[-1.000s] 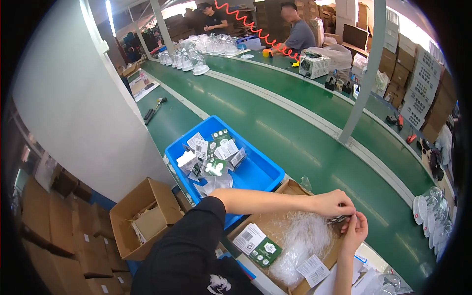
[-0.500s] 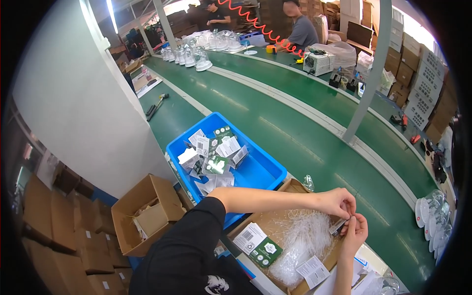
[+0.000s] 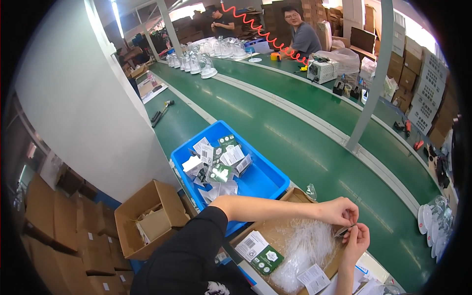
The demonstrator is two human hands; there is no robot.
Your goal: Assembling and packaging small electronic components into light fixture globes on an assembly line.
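Note:
My left hand reaches across from the left, its fingertips pinched together. Just below it, my right hand is also closed, fingertips almost touching the left ones. Between them shows the edge of a small card-like piece, mostly covered by fingers. Under the hands stands an open cardboard box holding a heap of thin clear plastic strands. A green and white printed card lies at the box's left side, and a white printed card rests at its near side.
Beyond my left forearm sits a blue bin with several folded cards. An open carton stands at left. A green conveyor belt runs past, carrying clear domes. A metal post rises at right. Two people sit across the belt.
The whole view has shifted slightly, with the scene lower in the picture. Both hands stay pinched together over the box; the small piece between them has tilted a little.

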